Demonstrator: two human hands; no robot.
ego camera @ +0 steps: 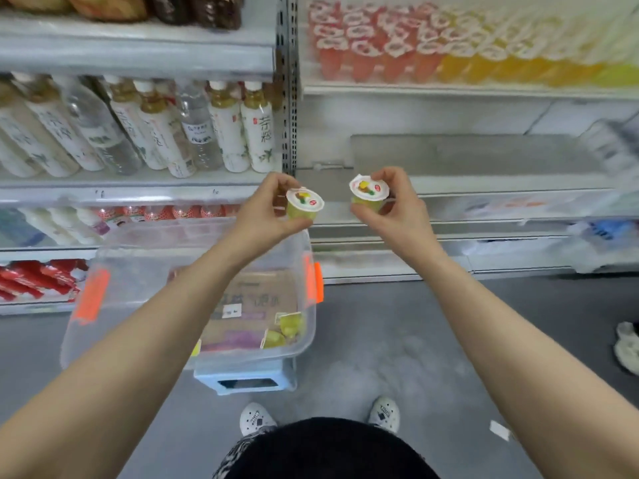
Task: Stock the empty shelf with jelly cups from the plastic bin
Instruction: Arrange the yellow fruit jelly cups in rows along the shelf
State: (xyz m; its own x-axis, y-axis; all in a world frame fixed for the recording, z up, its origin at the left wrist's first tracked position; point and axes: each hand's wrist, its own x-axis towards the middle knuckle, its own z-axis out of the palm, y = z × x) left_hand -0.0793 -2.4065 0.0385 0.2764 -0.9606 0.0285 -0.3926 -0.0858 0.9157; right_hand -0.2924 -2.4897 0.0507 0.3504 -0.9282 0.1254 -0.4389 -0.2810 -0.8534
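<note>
Straight ahead of both grips lies the empty shelf (484, 157), one bare grey deck at about the height of your fingers. You hold two cups, one per grip. Your left grip (262, 210) pinches the left cup (304, 203), thumb under its base and fingers curled over its far side. Your right grip (397, 205) pinches the right cup (368, 193) the same way, thumb low and fingers above. Both cups show yellow-green jelly under a white lid with a fruit print, and both lids face you. The two cups are near each other with a clear gap between them; neither touches the shelf.

Below your left grip stands one clear bin (145, 267) with two orange latches (314, 283), resting on one blue stool (247, 380). Two spare cups (289, 323) lie tipped over in the bin corner nearest your right grip. A yellow sliver shows at the edge of your left forearm; you cannot tell whether it is a third.

Above your right grip, one stocked shelf (449, 88) carries shelved cups (363, 57) in four colour bands: red, orange, yellow, green. Blur stops a count. Left of your left grip stands a row of bottles (228, 133), also too blurred to count. Far below both grips are two white shoes (256, 418).
</note>
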